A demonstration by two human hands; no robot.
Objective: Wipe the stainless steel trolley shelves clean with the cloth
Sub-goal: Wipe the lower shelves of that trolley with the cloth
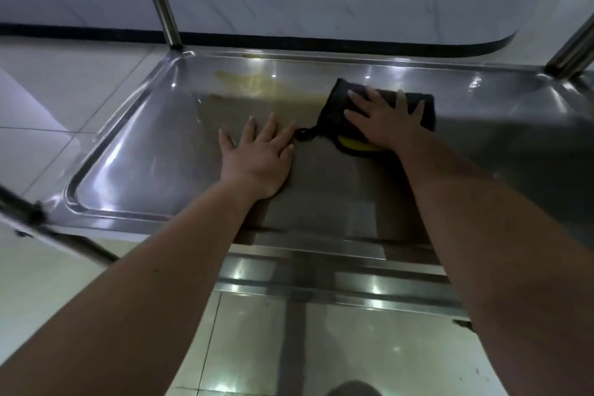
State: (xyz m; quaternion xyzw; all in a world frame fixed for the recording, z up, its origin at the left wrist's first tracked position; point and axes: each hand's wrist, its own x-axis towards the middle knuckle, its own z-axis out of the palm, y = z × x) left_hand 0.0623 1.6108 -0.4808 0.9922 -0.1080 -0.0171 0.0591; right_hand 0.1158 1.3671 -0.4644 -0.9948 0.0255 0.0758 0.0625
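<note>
Evidently wiping is underway: the right hand (pixel 384 120) presses flat, fingers spread, on the dark cloth (pixel 382 106) at centre frame, while the left hand (pixel 257 154) rests flat on the shelf (pixel 144 151). Yellowish smears (pixel 254 80) toward upper left remain uncleaned.

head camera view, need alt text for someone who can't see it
A person's right hand presses a dark cloth flat on a stainless steel trolley shelf, just right of a yellowish smear near the far edge. The left hand rests flat on the bare metal beside it, fingers spread.
</note>
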